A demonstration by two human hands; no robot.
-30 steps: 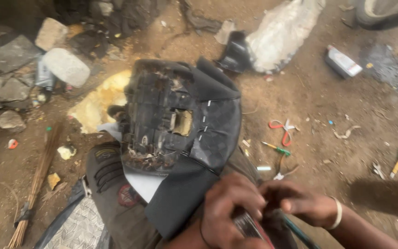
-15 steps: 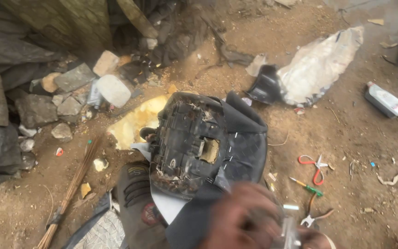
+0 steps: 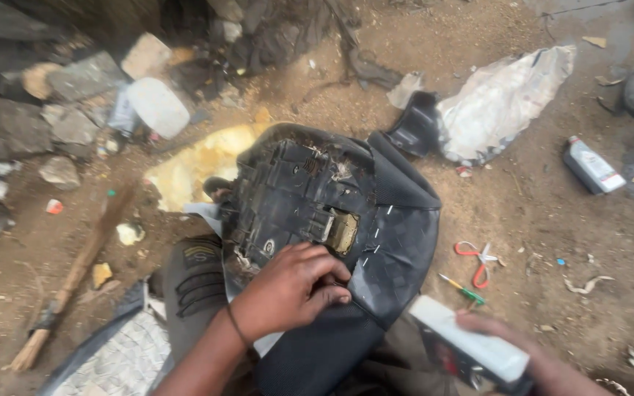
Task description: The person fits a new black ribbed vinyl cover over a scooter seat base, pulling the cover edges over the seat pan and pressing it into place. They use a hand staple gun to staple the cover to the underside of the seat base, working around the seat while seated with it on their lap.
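Hands working a seat cover on the ground

The left hand (image 3: 291,290) is pressing its curled fingers on the black cover (image 3: 394,242) at the rim of the upturned seat base (image 3: 295,194), which is lying on the dirt ground (image 3: 552,242); the right hand (image 3: 530,359) is closing around a white boxy tool (image 3: 471,352), likely a stapler; the cover is probably best kept taut and flat under the fingers, clear of the tool's nose; red-handled scissors (image 3: 478,260) and a green screwdriver (image 3: 462,290) are lying just beside
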